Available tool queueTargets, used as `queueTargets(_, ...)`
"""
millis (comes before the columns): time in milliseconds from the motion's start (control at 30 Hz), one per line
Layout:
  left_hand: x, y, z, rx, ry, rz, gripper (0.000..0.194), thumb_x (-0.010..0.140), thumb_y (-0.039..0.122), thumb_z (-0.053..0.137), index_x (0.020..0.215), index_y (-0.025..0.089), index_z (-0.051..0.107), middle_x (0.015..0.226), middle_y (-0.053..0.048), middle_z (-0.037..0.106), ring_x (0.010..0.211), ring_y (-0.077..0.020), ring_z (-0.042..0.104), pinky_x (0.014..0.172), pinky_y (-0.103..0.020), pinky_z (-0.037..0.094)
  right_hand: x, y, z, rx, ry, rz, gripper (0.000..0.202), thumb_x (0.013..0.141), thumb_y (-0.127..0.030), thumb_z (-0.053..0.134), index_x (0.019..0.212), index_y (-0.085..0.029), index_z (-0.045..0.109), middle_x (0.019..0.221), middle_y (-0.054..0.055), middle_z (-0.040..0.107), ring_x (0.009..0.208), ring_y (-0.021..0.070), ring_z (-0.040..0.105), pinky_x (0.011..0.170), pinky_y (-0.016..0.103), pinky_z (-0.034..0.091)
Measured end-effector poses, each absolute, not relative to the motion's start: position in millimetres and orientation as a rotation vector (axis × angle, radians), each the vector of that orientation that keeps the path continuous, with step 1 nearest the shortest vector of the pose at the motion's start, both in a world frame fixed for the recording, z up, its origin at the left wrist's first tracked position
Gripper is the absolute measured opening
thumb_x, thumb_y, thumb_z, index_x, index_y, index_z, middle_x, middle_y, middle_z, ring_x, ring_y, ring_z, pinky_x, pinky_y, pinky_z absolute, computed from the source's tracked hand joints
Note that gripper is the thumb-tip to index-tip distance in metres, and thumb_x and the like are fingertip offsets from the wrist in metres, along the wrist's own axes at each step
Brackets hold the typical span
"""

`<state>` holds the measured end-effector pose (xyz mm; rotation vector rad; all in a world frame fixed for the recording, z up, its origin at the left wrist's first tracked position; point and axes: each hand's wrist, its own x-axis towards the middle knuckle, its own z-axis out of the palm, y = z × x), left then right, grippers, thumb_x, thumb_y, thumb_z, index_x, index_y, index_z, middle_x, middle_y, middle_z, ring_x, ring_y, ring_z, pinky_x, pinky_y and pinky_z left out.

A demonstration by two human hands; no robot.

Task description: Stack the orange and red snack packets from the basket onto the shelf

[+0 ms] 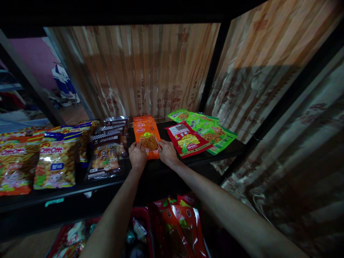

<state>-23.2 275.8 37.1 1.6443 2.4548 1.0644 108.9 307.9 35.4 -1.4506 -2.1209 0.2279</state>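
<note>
Reaching in beside the dark packets (106, 156), the left hand (137, 156) and right hand (167, 152) seem, in dim light, to pinch the sides of the front orange packet (149, 142) on the shelf (231, 149), where tugging could skew those overlapping behind, or a rightward slip nudge the red packet (186, 139).

Patterned curtains (139, 68) hang behind the dark shelf (193, 163).
</note>
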Motion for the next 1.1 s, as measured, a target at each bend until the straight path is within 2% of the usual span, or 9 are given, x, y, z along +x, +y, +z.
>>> queueTargets(133,-22,275,39,1.637,2.468,1.071,0.037,0.083,0.015,0.044,0.114,0.012,0.065,0.124,-0.015,0.058,0.111,-0.0260,0.054,0.098,-0.036,0.040,109,308,38,-1.432,-2.146,0.225,0.035,0.079,-0.007,0.047,0.109,-0.013,0.065,0.113,0.011,0.066,0.118,0.0203,0.053,0.100,0.032,0.036)
queueTargets(500,-16,260,53,1.757,2.520,1.034,0.037,0.085,0.018,0.043,0.115,0.017,0.064,0.132,-0.012,0.054,0.112,-0.0272,0.054,0.095,-0.039,0.043,111,294,48,-1.463,-2.113,0.266,0.041,0.083,-0.011,0.046,0.122,-0.011,0.058,0.134,0.018,0.050,0.126,0.0267,0.045,0.104,0.039,0.035)
queueTargets(600,-12,239,58,1.881,2.448,1.182,0.033,0.086,0.017,0.042,0.109,0.016,0.066,0.131,-0.012,0.056,0.117,-0.0263,0.051,0.099,-0.039,0.041,117,278,55,-1.319,-2.010,0.279,0.041,0.082,-0.008,0.044,0.119,-0.013,0.060,0.135,0.015,0.050,0.127,0.0243,0.043,0.107,0.039,0.033)
queueTargets(700,2,196,51,2.093,2.103,1.395,0.033,0.087,0.013,0.040,0.106,0.018,0.066,0.126,-0.009,0.060,0.120,-0.0203,0.049,0.104,-0.036,0.038,130,246,57,-1.093,-1.869,0.309,0.036,0.085,-0.012,0.041,0.116,-0.016,0.060,0.128,0.011,0.057,0.123,0.0197,0.048,0.106,0.038,0.035)
queueTargets(833,26,117,3,2.027,1.690,1.382,0.032,0.082,0.008,0.041,0.098,0.019,0.066,0.118,-0.008,0.064,0.114,-0.0175,0.054,0.100,-0.034,0.042,155,184,28,-0.898,-1.772,0.448,0.032,0.088,-0.018,0.039,0.113,-0.018,0.059,0.121,0.009,0.062,0.117,0.0169,0.053,0.103,0.035,0.039)
queueTargets(900,38,79,-38,1.704,1.720,1.296,0.029,0.082,0.011,0.042,0.093,0.019,0.067,0.114,-0.009,0.066,0.109,-0.0188,0.058,0.097,-0.036,0.044,168,152,-5,-0.965,-1.727,0.595,0.031,0.087,-0.020,0.040,0.113,-0.019,0.058,0.118,0.010,0.063,0.113,0.0171,0.056,0.100,0.034,0.042)
queueTargets(967,48,46,-81,1.277,1.804,1.144,0.025,0.080,0.013,0.045,0.086,0.019,0.068,0.098,-0.010,0.070,0.097,-0.0212,0.063,0.091,-0.037,0.047,179,124,-49,-1.169,-1.658,0.828,0.030,0.085,-0.021,0.043,0.109,-0.020,0.060,0.113,0.009,0.065,0.108,0.0177,0.059,0.096,0.035,0.044)
queueTargets(1033,57,18,-121,0.896,1.834,0.968,0.019,0.075,0.013,0.051,0.079,0.020,0.068,0.088,-0.010,0.070,0.092,-0.0252,0.065,0.090,-0.041,0.046,190,100,-96,-1.513,-1.485,1.152,0.024,0.078,-0.018,0.047,0.096,-0.022,0.063,0.099,0.005,0.068,0.099,0.0181,0.062,0.090,0.034,0.046)
queueTargets(1100,67,-5,-151,0.538,1.638,0.938,0.015,0.068,0.010,0.058,0.065,0.022,0.066,0.079,-0.007,0.069,0.096,-0.0262,0.064,0.094,-0.039,0.042,200,83,-136,-1.776,-1.303,1.381,0.013,0.068,-0.012,0.054,0.072,-0.022,0.061,0.078,0.002,0.067,0.088,0.0200,0.064,0.081,0.032,0.048)
